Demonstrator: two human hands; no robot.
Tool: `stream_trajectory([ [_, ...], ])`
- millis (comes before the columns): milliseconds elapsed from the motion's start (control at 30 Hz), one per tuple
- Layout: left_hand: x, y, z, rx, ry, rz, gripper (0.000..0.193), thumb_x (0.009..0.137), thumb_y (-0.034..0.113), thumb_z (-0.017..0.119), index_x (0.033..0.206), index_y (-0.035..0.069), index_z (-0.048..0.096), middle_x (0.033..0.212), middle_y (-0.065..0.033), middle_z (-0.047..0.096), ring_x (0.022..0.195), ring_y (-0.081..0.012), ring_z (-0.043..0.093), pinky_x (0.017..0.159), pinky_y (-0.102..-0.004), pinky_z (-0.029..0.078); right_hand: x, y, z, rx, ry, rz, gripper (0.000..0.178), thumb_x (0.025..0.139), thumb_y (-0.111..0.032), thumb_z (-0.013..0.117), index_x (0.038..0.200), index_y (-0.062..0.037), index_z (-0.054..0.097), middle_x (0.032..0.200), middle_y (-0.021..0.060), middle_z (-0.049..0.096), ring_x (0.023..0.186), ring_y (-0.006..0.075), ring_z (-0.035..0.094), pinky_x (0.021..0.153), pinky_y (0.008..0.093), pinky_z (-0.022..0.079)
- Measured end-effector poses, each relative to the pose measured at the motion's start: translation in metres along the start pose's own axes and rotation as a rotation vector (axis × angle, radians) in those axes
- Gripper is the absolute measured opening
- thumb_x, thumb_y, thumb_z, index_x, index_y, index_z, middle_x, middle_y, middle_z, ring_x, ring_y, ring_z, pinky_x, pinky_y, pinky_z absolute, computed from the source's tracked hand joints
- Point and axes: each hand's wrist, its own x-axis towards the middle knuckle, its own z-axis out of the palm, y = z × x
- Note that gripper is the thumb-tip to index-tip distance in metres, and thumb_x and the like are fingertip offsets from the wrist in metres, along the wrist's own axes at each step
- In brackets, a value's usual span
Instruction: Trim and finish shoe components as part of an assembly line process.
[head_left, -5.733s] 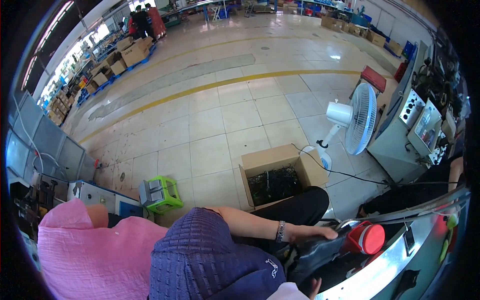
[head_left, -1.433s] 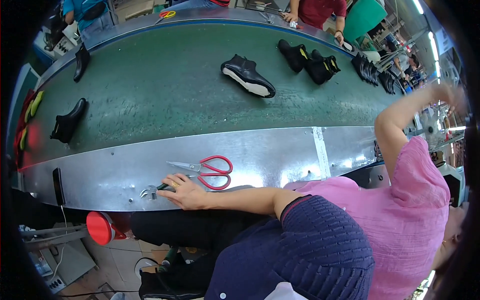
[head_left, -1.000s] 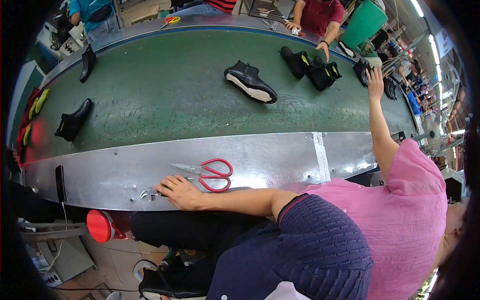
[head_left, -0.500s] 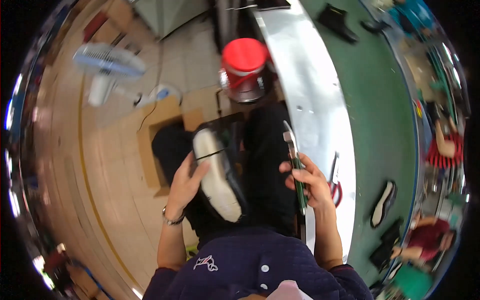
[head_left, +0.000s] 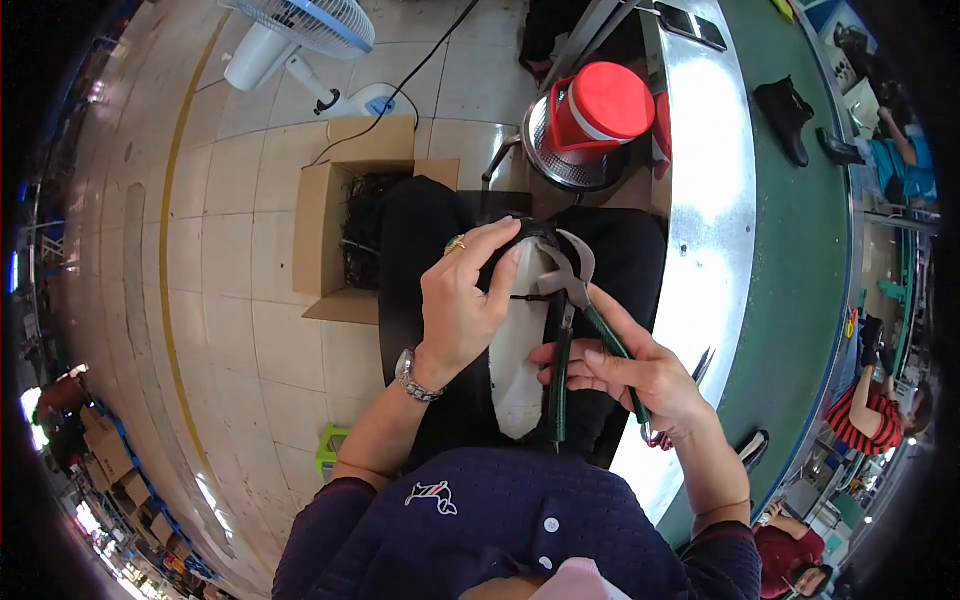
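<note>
A black shoe upper [head_left: 515,350] with a white insole facing up lies across my lap, toe end away from me. Its black toe edge is under the fingers of my left hand [head_left: 462,300], which grips the shoe from the left side. In my right hand [head_left: 655,385] is a pair of lasting pincers [head_left: 573,285] with green handles. The handles are spread and the metal jaws are apart, next to the right side of the toe. Whether the jaws touch the upper, I cannot tell. A thin dark band crosses the insole below my left fingertips.
To my right runs a shiny metal bench [head_left: 705,250] with partly hidden red-handled scissors [head_left: 706,362] and a phone [head_left: 690,27]. Beyond it, a green belt [head_left: 790,250] carries a black boot [head_left: 787,115]. Ahead are a red bucket [head_left: 612,100], a cardboard box [head_left: 318,230] and a fan [head_left: 255,62].
The shoe has come to the middle of my lap, toe away. My right hand has brought the pincers left to the toe, with their handles now spread. My head view has shifted.
</note>
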Motion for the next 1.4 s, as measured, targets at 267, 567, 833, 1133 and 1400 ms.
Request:
stream_trajectory([
  [267,0.001,-0.009,-0.003,0.045,-0.018,0.115,0.018,0.088,0.003,0.061,0.105,0.000,0.066,0.105,-0.0165,0.069,0.095,-0.0289,0.068,0.081,-0.0333,0.054,0.005,0.000,0.002,-0.479,0.169,-0.109,0.062,0.100,-0.011,0.047,0.152,-0.0064,0.013,0.086,0.0062,0.054,0.069,0.0123,0.056,0.062,0.0274,0.050],
  [567,-0.003,-0.011,-0.013,0.017,-0.101,0.116,0.026,0.087,-0.003,0.058,0.112,0.002,0.064,0.117,-0.0148,0.066,0.086,-0.0232,0.069,0.074,-0.0290,0.053,0.011,0.023,-0.003,-0.684,0.239,-0.233,0.060,0.099,-0.006,0.048,0.151,-0.0084,0.019,0.077,0.0066,0.055,0.064,0.0127,0.056,0.061,0.0285,0.050],
  [833,-0.003,-0.020,-0.013,0.118,-0.130,0.312,0.031,0.080,-0.009,0.056,0.108,0.004,0.064,0.124,-0.0145,0.063,0.081,-0.0244,0.068,0.071,-0.0293,0.052,-0.009,-0.040,0.031,-1.244,0.476,-0.590,0.065,0.089,-0.001,0.058,0.147,-0.0119,0.031,0.091,0.0225,0.066,0.076,0.0355,0.069,0.073,0.0364,0.053],
  [1133,0.001,-0.023,-0.016,0.080,-0.121,0.328,0.027,0.083,-0.006,0.056,0.106,0.004,0.063,0.123,-0.0110,0.064,0.068,-0.0217,0.063,0.064,-0.0280,0.050,0.028,-0.021,0.017,-1.540,0.486,-0.816,0.063,0.090,-0.011,0.059,0.147,-0.0165,0.032,0.075,0.0186,0.064,0.060,0.0350,0.064,0.055,0.0417,0.052],
  [1400,-0.003,-0.018,-0.016,-0.153,-0.169,0.036,0.028,0.089,-0.001,0.055,0.117,0.001,0.052,0.120,-0.0159,0.063,0.098,-0.0315,0.066,0.084,-0.0340,0.052,0.031,-0.010,0.007,-1.693,0.347,-0.394,0.067,0.090,-0.008,0.057,0.149,-0.0154,0.026,0.073,0.0194,0.065,0.058,0.0361,0.064,0.059,0.0447,0.053],
])
